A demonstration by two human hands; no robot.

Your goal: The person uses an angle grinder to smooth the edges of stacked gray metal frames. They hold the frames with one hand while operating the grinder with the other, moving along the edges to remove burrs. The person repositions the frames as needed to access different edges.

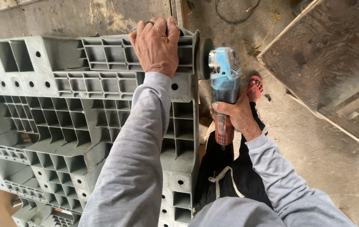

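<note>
While the left hand [156,44] presses down flat on the far edge of the grey plastic pallet [62,117], its fingers [162,25] curl over the rim, clamped on it, a ring showing on one of them. Over on the other side, the right hand [239,115] is wrapped tight around the angle grinder [223,90], fingers closed on its body where the blue housing meets the red rear grip. The grinder's dark disc [204,58] sits right against the pallet's right-hand edge, just beside the left hand. Down below, a foot in a red sandal [255,87] rests on the concrete floor [314,155], and a wooden board [326,54] lies off to the right.
</note>
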